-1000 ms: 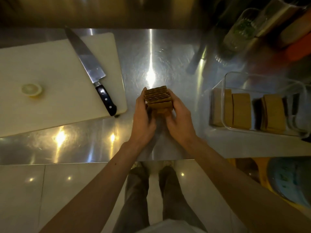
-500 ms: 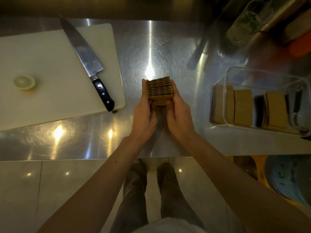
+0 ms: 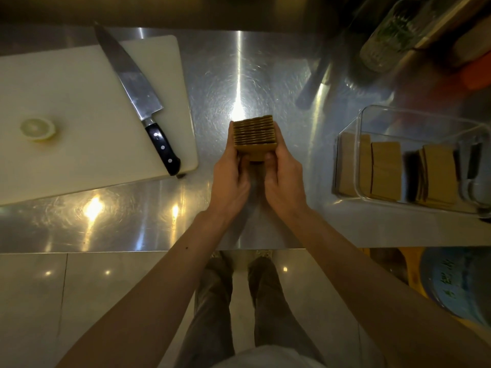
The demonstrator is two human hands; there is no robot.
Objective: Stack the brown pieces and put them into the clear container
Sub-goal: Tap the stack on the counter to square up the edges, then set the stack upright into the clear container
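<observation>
A stack of thin brown square pieces [image 3: 253, 136] stands on edge over the middle of the steel counter. My left hand [image 3: 230, 179] presses its left side and my right hand [image 3: 285, 179] presses its right side, thumbs at the near face. The clear container [image 3: 414, 120] stands at the right of the counter. Inside it, two groups of brown pieces [image 3: 385, 168] stand upright, one at the left end and one toward the right.
A white cutting board [image 3: 79, 123] lies at the left with a large black-handled knife [image 3: 138, 96] and a round lemon slice [image 3: 37, 128] on it. A glass jar [image 3: 385, 35] and dark items stand at the back right. The counter's front edge [image 3: 106, 251] runs below my wrists.
The stack has been squared up between my hands, its edges now aligned, and both hands have closed tighter on its sides. The view has shifted slightly.
</observation>
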